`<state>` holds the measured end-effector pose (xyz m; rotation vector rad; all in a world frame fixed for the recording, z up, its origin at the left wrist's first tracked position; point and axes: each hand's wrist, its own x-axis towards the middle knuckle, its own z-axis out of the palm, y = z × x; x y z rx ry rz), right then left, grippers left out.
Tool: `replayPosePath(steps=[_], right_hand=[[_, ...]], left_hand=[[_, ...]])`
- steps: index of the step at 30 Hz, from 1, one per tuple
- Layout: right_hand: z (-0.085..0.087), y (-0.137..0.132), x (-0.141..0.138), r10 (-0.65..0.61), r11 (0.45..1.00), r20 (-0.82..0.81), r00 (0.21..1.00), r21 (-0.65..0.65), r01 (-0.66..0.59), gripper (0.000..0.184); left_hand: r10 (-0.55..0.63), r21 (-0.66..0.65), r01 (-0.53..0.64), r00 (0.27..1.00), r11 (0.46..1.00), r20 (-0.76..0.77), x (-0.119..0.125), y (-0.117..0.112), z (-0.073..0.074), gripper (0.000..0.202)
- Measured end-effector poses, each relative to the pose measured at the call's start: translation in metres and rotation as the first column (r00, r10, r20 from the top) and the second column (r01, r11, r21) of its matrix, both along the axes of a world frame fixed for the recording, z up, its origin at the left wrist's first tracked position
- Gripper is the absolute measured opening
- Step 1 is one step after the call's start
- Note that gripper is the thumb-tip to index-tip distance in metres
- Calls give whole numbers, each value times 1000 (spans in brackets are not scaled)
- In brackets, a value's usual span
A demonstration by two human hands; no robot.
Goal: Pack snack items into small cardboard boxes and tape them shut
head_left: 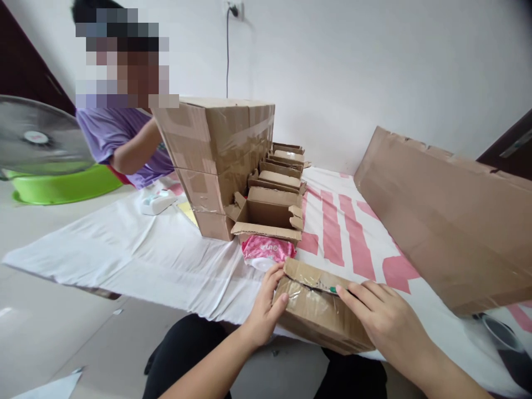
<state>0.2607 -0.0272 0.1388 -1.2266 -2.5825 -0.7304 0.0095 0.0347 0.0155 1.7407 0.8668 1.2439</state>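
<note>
A small cardboard box (pixel 322 318) with clear tape on it sits at the table's front edge, its top flap (pixel 313 274) slightly raised along a dark slit. My left hand (pixel 266 307) grips its left end, thumb on the near side and fingers behind. Across the right part of the top, my right hand (pixel 380 310) lies with its fingers curled over the flap. By its fingertips shows a small green piece (pixel 333 289), too little of it visible to name. Just behind the box lies a pink pack of wipes (pixel 268 249).
An open cardboard box (pixel 268 213) heads a row of several open boxes. Taped boxes (pixel 228 138) are stacked to their left. A large cardboard sheet (pixel 449 221) stands at the right. Across the table, a person in a purple shirt (pixel 120 130) sits near a fan (pixel 45 138).
</note>
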Motion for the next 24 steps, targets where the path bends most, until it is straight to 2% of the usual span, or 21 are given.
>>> replayPosePath(steps=[6,16,21,24], right_hand=[[7,-12,12,-23,1000,29,999,14,23,41],[0,-11,16,-36,999,-2,999,30,36,45],[-6,-26,52,-58,997,-35,998,43,59,44],[-23,-32,84,-91,996,-111,990,8,93,40]], left_hand=[[18,-8,-18,1000,1000,4,0,1,-6,46],[43,-9,-43,999,999,6,0,0,-3,45],[53,-18,-53,998,998,19,0,0,-4,43],[33,-16,-33,999,999,17,1,-2,-6,43]])
